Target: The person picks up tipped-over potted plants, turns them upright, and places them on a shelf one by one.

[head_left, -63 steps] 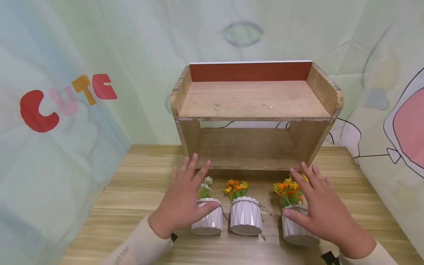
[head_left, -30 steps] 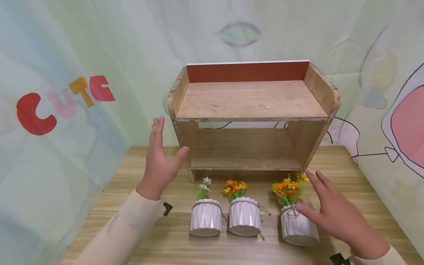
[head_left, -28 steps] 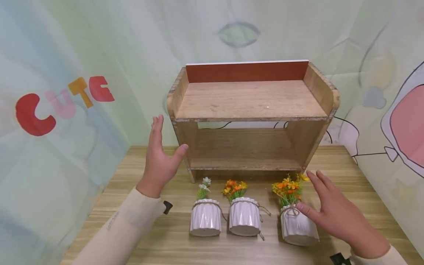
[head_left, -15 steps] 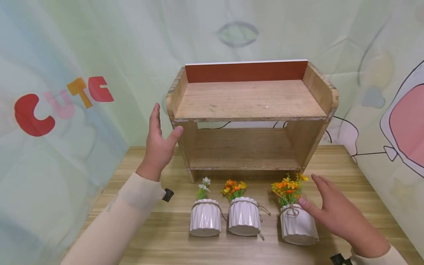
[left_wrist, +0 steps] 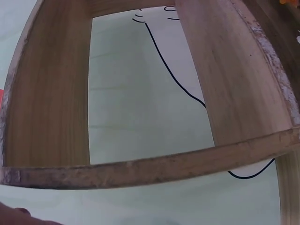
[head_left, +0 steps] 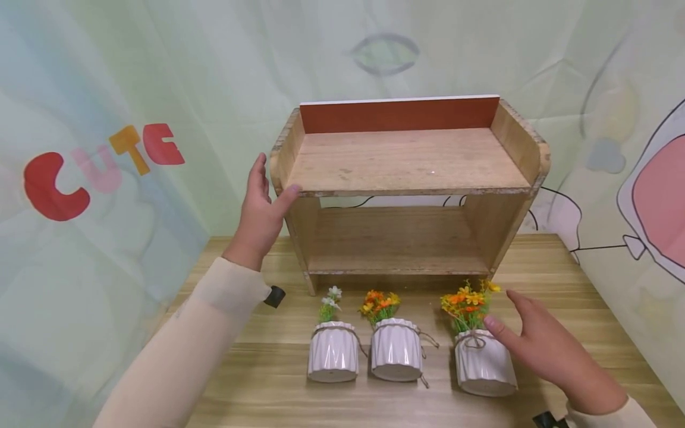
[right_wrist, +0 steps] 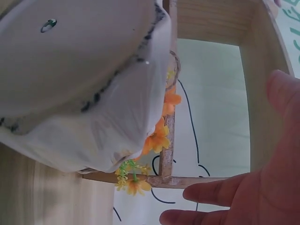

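Observation:
A two-tier wooden shelf [head_left: 396, 160] stands at the back of the table. My left hand [head_left: 259, 217] is at its left side panel, fingers extended along the outside and thumb by the upper board's front corner; contact is unclear. In the left wrist view only a sliver of that hand [left_wrist: 23, 216] shows. My right hand [head_left: 548, 345] is spread beside the right white flowerpot [head_left: 484, 365], which has orange and yellow flowers, and holds nothing. The middle flowerpot [head_left: 396, 351] and the left flowerpot [head_left: 333, 353], with white flowers, lie alongside. All three lie tipped, bases toward me.
The wood-grain table [head_left: 257, 368] extends on both sides of the shelf. A printed cloth backdrop [head_left: 230, 77] hangs close behind and at the sides. Thin twine [head_left: 428, 339] trails from the middle pot.
My left hand has moved from above the left flowerpot out left and up to the shelf's side. The right hand has shifted slightly right, away from the right pot. The pots have stayed put.

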A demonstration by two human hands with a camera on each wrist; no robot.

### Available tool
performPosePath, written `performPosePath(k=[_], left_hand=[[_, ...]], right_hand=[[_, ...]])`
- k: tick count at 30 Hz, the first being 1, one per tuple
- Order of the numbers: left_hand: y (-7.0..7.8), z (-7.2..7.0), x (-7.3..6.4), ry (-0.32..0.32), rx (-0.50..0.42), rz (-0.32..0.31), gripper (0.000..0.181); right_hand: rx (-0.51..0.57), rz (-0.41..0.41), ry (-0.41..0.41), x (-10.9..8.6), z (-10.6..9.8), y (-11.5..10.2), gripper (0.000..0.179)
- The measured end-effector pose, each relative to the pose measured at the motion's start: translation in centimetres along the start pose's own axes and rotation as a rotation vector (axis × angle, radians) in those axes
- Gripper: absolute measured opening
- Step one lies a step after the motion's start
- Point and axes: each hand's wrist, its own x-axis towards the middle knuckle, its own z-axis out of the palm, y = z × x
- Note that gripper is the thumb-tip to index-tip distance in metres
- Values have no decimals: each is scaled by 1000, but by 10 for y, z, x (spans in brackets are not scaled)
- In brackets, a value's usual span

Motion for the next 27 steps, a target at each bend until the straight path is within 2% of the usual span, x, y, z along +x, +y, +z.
performPosePath(k=[6, 17, 27], left_hand=[[3, 9, 9, -3, -42, -37, 103], [0, 14, 19, 70, -7, -103, 90], [-2, 17, 26, 94, -21, -104, 76]], right_hand=[[37, 3, -3, 0, 2, 3, 82], [111, 59, -83, 3, 1, 7, 85], [125, 85, -151, 6, 0, 10, 87]])
